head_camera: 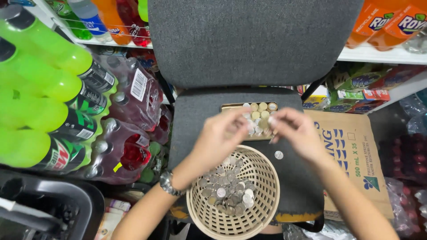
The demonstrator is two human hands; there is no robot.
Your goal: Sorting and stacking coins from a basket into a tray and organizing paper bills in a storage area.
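My left hand and my right hand hover close together over a grey office chair seat, fingertips pinched above a flat gold tray holding sorted coins. What each pinch holds is too blurred to tell; it looks like coins. Below the hands sits a round beige plastic basket with several silver coins heaped inside. One loose silver coin lies on the seat beside the basket. A metal watch is on my left wrist.
The chair's grey backrest rises ahead. Shrink-wrapped green and red soda bottles crowd the left. A cardboard box lies at the right. White shelves with orange bottles run behind. A black bin stands lower left.
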